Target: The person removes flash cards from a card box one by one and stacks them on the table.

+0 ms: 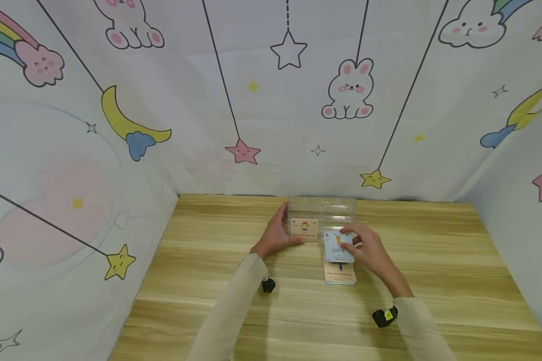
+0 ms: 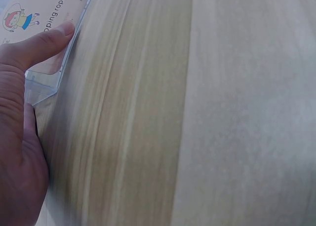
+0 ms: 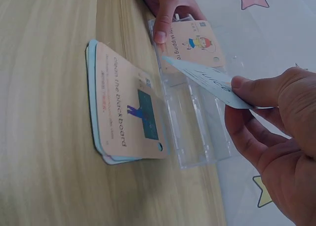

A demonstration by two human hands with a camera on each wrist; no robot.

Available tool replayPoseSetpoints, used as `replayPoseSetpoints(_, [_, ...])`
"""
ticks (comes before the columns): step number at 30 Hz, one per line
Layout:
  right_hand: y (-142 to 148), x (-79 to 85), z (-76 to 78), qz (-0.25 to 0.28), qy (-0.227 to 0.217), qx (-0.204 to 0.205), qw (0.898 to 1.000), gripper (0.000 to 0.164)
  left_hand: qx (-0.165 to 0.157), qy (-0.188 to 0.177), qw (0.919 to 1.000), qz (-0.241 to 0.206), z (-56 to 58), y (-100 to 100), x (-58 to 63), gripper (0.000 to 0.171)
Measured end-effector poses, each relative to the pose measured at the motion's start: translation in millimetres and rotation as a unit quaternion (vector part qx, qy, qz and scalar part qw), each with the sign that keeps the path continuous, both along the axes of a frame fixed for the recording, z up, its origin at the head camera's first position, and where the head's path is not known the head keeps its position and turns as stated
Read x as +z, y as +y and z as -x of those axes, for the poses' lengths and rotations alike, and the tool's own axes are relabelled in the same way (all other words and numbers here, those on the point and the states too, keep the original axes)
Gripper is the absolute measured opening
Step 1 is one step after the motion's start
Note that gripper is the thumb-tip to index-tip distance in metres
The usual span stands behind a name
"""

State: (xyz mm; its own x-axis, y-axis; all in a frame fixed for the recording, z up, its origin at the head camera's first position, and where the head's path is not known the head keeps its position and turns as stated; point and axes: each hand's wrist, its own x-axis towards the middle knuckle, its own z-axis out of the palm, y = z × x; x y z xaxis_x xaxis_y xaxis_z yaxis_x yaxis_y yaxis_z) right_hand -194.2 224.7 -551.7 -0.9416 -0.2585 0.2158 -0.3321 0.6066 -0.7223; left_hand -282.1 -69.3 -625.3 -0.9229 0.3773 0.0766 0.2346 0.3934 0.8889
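Note:
My right hand [image 1: 367,249] pinches a light blue card [image 1: 333,251] printed "juice" between thumb and fingers. It is held above a stack of cards [image 3: 126,107], whose top one is peach and reads "clean the blackboard". A clear plastic box [image 1: 339,206] with several compartments stands behind the stack. In its front left part lies a peach skipping-rope card [image 1: 304,229]. My left hand [image 1: 276,235] holds the box's left side, with the thumb [image 2: 52,40] on the front edge by that card. The front right compartment [image 3: 190,124] shows bare clear plastic in the right wrist view.
The box and stack rest on a wood-grain table [image 1: 198,281]. Right behind the table's back edge hangs a white cloth [image 1: 198,175] printed with stars and rabbits, and it continues along both sides. Each wrist wears a small black camera [image 1: 268,285].

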Motion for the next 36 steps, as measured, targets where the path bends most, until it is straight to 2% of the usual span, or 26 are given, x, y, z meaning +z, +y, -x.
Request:
replayPoseSetpoints(7, [6.4, -7.5, -11.3, 0.0, -0.033, -0.005, 0.999, 0.033, 0.0, -0.003, 1.0, -0.008, 0.4, -0.1, -0.5, 0.129])
replayPoseSetpoints(14, [8.1, -17.6, -19.0, 0.025, -0.064, -0.004, 0.998, 0.032, 0.003, -0.008, 1.0, -0.002, 0.5, 0.3, 0.8, 0.129])
replayPoseSetpoints(19, [6.7, -23.5, -21.7, 0.041, -0.08, -0.002, 0.996, 0.033, 0.004, -0.01, 0.9999, 0.001, 0.3, 0.7, 1.6, 0.129])
replayPoseSetpoints(30, [5.5, -30.1, -25.8, 0.039, -0.12, -0.012, 0.992, 0.035, 0.007, -0.015, 0.9998, 0.008, 0.8, 0.7, 1.7, 0.129])
replayPoseSetpoints(36, [6.1, -36.3, -27.2, 0.034, -0.123, -0.021, 0.992, 0.034, 0.004, -0.009, 0.9999, 0.008, 0.7, 1.0, 1.6, 0.128])
